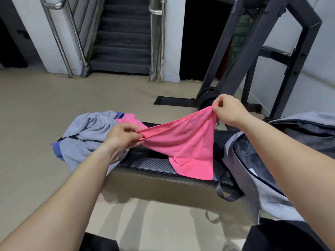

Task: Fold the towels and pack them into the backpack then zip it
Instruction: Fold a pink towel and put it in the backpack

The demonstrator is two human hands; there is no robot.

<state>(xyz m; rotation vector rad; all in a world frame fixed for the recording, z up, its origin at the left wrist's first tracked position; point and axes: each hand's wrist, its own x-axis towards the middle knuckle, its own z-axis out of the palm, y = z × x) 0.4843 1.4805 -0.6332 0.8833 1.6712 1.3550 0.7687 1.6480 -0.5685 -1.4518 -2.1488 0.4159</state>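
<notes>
A pink towel (188,145) hangs doubled over between my hands above a black bench (154,164). My left hand (123,135) pinches its corners at the left. My right hand (229,110) pinches the other corners, higher and farther right. The towel's lower edge drapes onto the bench. A heap of towels lies on the bench's left end: a grey one (87,136), blue edges (56,148) and a second pink one (129,119). A grey backpack (253,171) lies unzipped on the bench's right end, its dark inside showing.
A dark metal gym frame (253,60) with weight plates (206,98) stands behind the bench on the right. Stairs with steel handrails (123,42) rise at the back. The floor is beige. A backpack strap (226,193) hangs off the bench's front.
</notes>
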